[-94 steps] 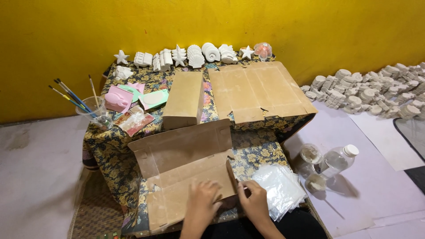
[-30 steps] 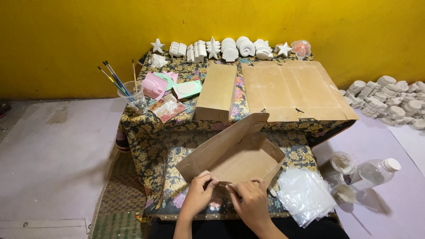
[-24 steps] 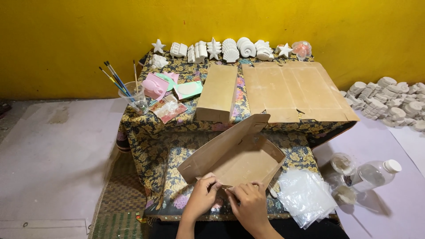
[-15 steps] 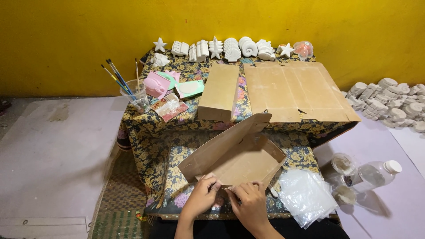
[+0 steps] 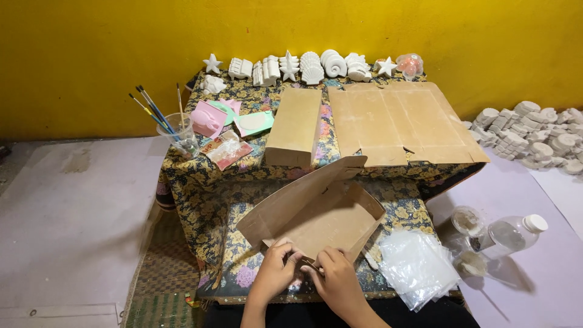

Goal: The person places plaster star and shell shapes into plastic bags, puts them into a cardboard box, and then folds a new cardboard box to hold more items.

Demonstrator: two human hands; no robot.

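A half-folded brown cardboard box lies on the flowered cloth at the near edge of the low table. Its lid flap stands tilted up toward the left. My left hand and my right hand both pinch the box's near edge, fingers touching each other over the front flap.
A closed cardboard box and a flat unfolded cardboard sheet lie further back. White plaster figures line the far edge. A cup of paintbrushes and pink and green moulds stand at the left. Clear plastic bags, a bottle and plaster pieces lie at the right.
Three seconds ago the cardboard lay larger and flatter under my hands. Since then it has been folded into a box shape, and my hands have drawn together on its near edge.
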